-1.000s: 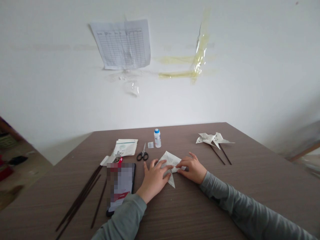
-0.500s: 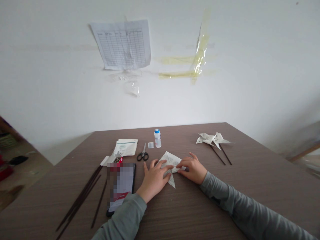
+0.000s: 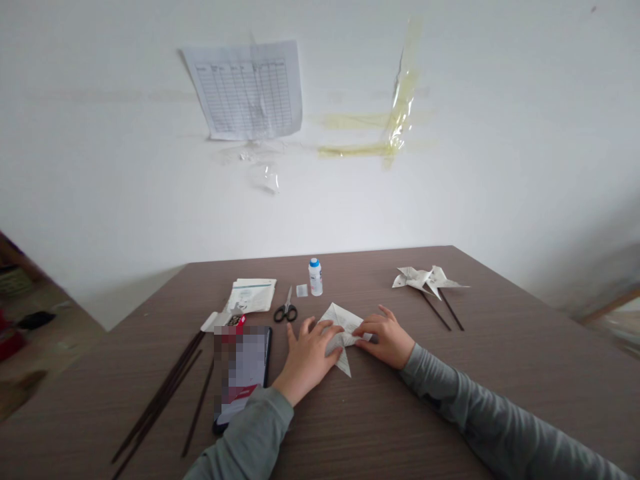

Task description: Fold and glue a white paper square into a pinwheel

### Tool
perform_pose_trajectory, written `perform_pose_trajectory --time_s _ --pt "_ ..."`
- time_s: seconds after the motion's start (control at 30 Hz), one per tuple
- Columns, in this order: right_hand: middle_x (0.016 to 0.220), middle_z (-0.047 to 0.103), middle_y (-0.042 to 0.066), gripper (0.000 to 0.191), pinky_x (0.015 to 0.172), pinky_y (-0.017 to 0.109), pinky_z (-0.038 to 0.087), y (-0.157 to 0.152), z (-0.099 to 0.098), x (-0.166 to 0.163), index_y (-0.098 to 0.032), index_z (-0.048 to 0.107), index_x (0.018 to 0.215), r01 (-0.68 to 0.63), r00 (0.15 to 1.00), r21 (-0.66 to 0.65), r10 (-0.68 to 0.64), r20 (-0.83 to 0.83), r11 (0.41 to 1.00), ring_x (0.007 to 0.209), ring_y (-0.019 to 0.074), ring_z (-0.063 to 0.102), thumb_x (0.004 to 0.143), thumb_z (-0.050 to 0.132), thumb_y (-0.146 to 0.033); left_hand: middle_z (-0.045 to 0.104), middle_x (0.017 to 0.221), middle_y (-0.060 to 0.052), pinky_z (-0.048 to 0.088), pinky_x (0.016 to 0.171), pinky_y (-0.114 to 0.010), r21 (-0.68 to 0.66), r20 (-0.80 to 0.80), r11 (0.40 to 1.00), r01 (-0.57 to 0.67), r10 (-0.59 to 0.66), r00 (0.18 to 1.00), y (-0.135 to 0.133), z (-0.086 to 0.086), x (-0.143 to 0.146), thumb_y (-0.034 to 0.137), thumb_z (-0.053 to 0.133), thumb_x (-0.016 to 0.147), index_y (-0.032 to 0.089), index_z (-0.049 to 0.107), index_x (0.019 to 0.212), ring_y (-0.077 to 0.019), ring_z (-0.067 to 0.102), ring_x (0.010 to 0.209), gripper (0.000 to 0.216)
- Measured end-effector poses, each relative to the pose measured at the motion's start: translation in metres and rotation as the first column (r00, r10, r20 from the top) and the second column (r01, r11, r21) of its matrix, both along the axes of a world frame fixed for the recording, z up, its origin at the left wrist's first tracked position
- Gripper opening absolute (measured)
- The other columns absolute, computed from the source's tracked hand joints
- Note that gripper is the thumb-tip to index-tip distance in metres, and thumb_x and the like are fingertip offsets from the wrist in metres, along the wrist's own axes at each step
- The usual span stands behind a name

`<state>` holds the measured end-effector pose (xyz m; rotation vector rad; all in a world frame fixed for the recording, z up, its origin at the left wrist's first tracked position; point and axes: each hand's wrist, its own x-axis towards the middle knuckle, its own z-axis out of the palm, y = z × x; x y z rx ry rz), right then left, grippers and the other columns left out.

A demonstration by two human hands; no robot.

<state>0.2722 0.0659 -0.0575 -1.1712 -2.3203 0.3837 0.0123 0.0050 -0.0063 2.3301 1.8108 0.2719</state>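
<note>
A sheet of printed paper (image 3: 341, 316), cut and partly folded into a pinwheel shape, lies on the table between my hands. My left hand (image 3: 311, 357) rests on its left side, thumb and index finger closed on the folded part near the middle, the other fingers raised and spread. With thumb and fingertips, my right hand (image 3: 387, 339) pinches a folded flap on the right side. One pointed paper corner sticks out towards me below my left fingers. My fingers hide part of the centre.
Scissors (image 3: 285, 311), a blue-capped white bottle (image 3: 315, 279) and a small clear square (image 3: 301, 291) stand behind. Left lie a paper stack (image 3: 253, 296), a phone (image 3: 245, 373) and dark sticks (image 3: 160, 403). Paper pinwheels (image 3: 417, 278) on sticks lie at the back right.
The fingers of my left hand have shifted slightly at the middle of the paper, with the index finger drawn back a little. My right hand stays nearly in place.
</note>
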Motion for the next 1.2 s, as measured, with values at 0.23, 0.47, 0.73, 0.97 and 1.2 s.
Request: perform_pose_trajectory --time_s 0.23,0.47,0.73,0.97,1.2 --pt "0.118 0.101 0.01 0.015 0.151 0.087 0.044 0.001 -0.002 0.001 -0.037 0.102 0.115 0.0 1.0 -0.016 0.0 -0.005 1.0 0.123 0.0454 0.096 0.104 0.092 -0.033 0.079 0.189 -0.009 0.028 0.151 -0.106 -0.044 0.021 0.999 0.0 0.001 1.0 -0.003 0.006 0.0 0.024 0.081 0.121 0.041 0.095 0.16 -0.0537 0.058 0.184 0.045" --pt "0.12 0.101 0.011 0.015 0.148 0.091 0.046 0.0 -0.002 0.0 -0.038 0.102 0.115 -0.015 1.0 -0.007 0.015 -0.002 1.0 0.125 0.0469 0.096 0.105 0.091 -0.034 0.082 0.184 -0.008 0.034 0.152 -0.101 0.017 0.04 1.0 -0.007 0.006 0.999 -0.005 -0.002 0.001 0.023 0.082 0.119 0.043 0.094 0.161 -0.0511 0.063 0.18 0.047" --pt "0.12 0.1 0.011 0.019 0.151 0.086 0.046 -0.002 -0.001 0.0 -0.035 0.103 0.121 -0.005 1.0 0.011 0.005 0.014 1.0 0.125 0.0435 0.096 0.107 0.09 -0.034 0.084 0.179 -0.012 0.036 0.153 -0.1 0.077 0.06 0.996 -0.044 0.04 0.997 -0.008 -0.001 0.003 0.016 0.086 0.116 0.039 0.087 0.173 -0.05 0.07 0.174 0.061" --pt "0.095 0.094 0.004 0.01 0.148 0.082 0.055 0.007 -0.013 0.005 -0.043 0.102 0.117 -0.061 0.997 0.075 0.065 -0.05 0.995 0.103 0.0379 0.097 0.112 0.095 -0.039 0.091 0.166 -0.012 0.042 0.15 -0.099 0.111 0.057 0.992 -0.064 0.058 0.997 -0.004 -0.01 -0.002 0.015 0.087 0.115 0.036 0.089 0.165 -0.047 0.076 0.166 0.055" --pt "0.113 0.097 0.008 0.026 0.127 0.057 0.076 0.013 -0.01 0.01 -0.032 0.1 0.127 -0.072 0.986 0.202 0.1 -0.131 0.977 0.11 0.0308 0.097 0.12 0.076 -0.023 0.083 0.184 -0.011 0.038 0.151 -0.101 0.007 0.061 0.999 -0.05 0.05 0.997 -0.001 -0.008 -0.008 0.007 0.07 0.12 0.037 0.079 0.18 -0.0468 0.065 0.182 0.068"
